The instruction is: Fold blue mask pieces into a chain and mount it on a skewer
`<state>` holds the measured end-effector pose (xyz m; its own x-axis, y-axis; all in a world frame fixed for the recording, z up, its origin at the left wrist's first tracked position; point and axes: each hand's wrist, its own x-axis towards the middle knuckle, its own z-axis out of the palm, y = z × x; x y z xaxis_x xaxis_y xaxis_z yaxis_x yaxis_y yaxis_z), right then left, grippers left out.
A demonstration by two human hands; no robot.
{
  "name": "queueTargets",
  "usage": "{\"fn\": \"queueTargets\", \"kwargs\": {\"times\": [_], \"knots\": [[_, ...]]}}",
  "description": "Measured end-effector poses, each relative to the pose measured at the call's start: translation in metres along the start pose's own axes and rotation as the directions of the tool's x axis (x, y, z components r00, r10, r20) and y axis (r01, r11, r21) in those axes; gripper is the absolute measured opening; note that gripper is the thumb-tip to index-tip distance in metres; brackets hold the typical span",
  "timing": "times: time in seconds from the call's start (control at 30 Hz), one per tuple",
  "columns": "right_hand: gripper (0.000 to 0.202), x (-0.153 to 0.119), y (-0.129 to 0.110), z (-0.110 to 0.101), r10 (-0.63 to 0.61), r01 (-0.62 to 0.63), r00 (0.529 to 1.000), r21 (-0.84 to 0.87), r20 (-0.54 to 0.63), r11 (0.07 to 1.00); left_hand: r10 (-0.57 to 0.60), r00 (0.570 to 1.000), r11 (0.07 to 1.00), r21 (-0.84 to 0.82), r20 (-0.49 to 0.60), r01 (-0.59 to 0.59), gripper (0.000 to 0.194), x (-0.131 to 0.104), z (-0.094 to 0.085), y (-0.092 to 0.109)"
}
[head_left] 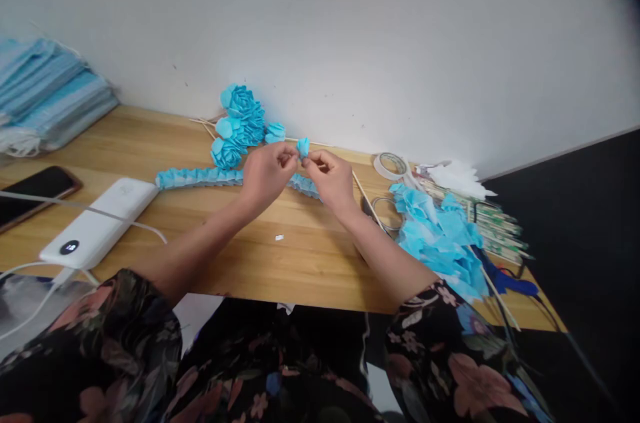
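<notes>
My left hand [271, 168] and my right hand [331, 178] meet over the middle of the table. Between their fingertips they pinch the base of a small blue flower bud [303, 146], which points up. A stick runs from the right hand toward the lower right, though I cannot tell whether it joins the bud. Below both hands lies a long strip of folded blue petals [200, 178], partly covered by the left hand. Just behind the left hand are another blue bud [275, 132] and several finished blue roses [239, 120] in a cluster.
At the left are stacked blue face masks [55, 93], a phone [37, 193] and a white power bank [103, 220] with cables. To the right lie a tape roll [391, 166], loose blue petals [435, 236], wrapped sticks [500, 233] and a blue-handled tool [513, 282]. A wall stands behind.
</notes>
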<state>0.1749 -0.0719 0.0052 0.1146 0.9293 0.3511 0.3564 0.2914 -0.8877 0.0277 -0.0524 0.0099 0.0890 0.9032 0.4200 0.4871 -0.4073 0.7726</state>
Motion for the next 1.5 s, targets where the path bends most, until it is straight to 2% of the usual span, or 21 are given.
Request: {"fn": "queueTargets", "kwargs": {"times": [0.07, 0.13, 0.23, 0.3, 0.43, 0.63, 0.77, 0.9, 0.97, 1.17, 1.33, 1.5], "knots": [[0.015, 0.013, -0.006, 0.004, 0.032, -0.03, 0.999, 0.085, -0.031, 0.996, -0.006, 1.0, 0.999, -0.042, -0.013, 0.006, 0.013, 0.014, -0.006, 0.004], [0.016, 0.022, -0.008, 0.008, 0.12, -0.102, 0.991, 0.256, -0.056, 0.961, -0.005, 1.0, 0.993, -0.115, -0.029, 0.002, 0.013, 0.025, -0.012, 0.008], [0.023, 0.023, -0.002, 0.01, 0.278, -0.229, 0.96, 0.493, -0.028, 0.839, 0.006, 0.997, 0.975, -0.221, -0.079, -0.023, 0.015, 0.029, -0.018, 0.009], [0.028, 0.017, 0.007, 0.01, 0.342, -0.296, 0.939, 0.546, 0.018, 0.784, 0.016, 0.996, 0.967, -0.252, -0.089, -0.038, 0.016, 0.025, -0.02, 0.005], [0.03, 0.003, 0.018, 0.009, 0.367, -0.357, 0.925, 0.549, 0.095, 0.756, 0.037, 0.998, 0.972, -0.231, -0.043, -0.045, 0.023, 0.016, -0.018, -0.01], [0.026, -0.002, 0.013, 0.01, 0.279, -0.302, 0.953, 0.5, 0.121, 0.812, 0.019, 0.996, 0.966, -0.257, 0.082, 0.003, 0.026, 0.012, -0.019, -0.02], [0.024, -0.003, 0.013, 0.011, 0.255, -0.282, 0.959, 0.475, 0.123, 0.833, -0.044, 0.983, 0.922, -0.372, 0.178, 0.109, 0.029, 0.012, -0.018, -0.021], [0.025, -0.006, 0.016, 0.012, 0.261, -0.297, 0.955, 0.46, 0.142, 0.837, -0.132, 0.939, 0.853, -0.445, 0.319, 0.271, 0.033, 0.012, -0.014, -0.021], [0.025, -0.006, 0.017, 0.012, 0.268, -0.308, 0.951, 0.454, 0.152, 0.836, -0.154, 0.923, 0.831, -0.459, 0.352, 0.314, 0.032, 0.011, -0.014, -0.021], [0.022, -0.005, 0.018, 0.011, 0.27, -0.316, 0.949, 0.467, 0.166, 0.826, -0.181, 0.924, 0.841, -0.434, 0.338, 0.324, 0.026, 0.01, -0.014, -0.021], [0.027, -0.005, 0.017, 0.009, 0.236, -0.308, 0.951, 0.512, 0.201, 0.802, -0.186, 0.928, 0.817, -0.474, 0.323, 0.329, 0.024, 0.011, -0.011, -0.025], [0.025, -0.005, 0.016, 0.009, 0.25, -0.31, 0.949, 0.442, 0.19, 0.842, -0.196, 0.925, 0.821, -0.461, 0.326, 0.336, 0.022, 0.008, -0.008, -0.026]]}}
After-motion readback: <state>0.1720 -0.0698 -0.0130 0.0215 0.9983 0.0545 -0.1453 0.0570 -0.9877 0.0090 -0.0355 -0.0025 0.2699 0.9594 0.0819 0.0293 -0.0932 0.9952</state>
